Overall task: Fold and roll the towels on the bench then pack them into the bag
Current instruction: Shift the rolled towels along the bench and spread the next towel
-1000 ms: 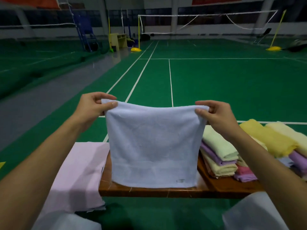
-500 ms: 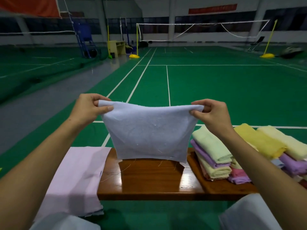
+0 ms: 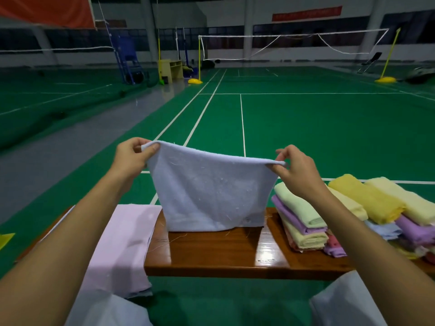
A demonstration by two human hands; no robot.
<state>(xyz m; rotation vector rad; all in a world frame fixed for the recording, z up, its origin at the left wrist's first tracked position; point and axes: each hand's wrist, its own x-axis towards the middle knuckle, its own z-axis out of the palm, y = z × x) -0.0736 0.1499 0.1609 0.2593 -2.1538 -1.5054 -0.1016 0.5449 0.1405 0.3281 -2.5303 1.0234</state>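
- The left hand (image 3: 131,156) pinches the upper left corner of a pale blue towel (image 3: 211,191) between thumb and curled fingers.
- The right hand (image 3: 296,170) pinches the upper right corner between thumb and forefinger, its other fingers raised.
- The towel hangs between the two hands above the wooden table (image 3: 219,252); its top edge sags in the middle and its bottom edge rests on the table's far part.
- In front of the towel, a bare strip of table runs to the near edge, with a few loose threads lying on it.
- To the left, a pink cloth (image 3: 122,243) lies flat over the table's end and drapes past the near edge, just beside the hanging towel.
- To the right, a stack of folded towels (image 3: 299,224) in green, purple and yellow stands close by the towel's right edge, under the right wrist.
- Further right, more yellow and purple towels (image 3: 376,203) lie piled near the frame's edge.
- Behind the table spreads a green court floor (image 3: 306,128) with white lines and a net (image 3: 294,43) far back.
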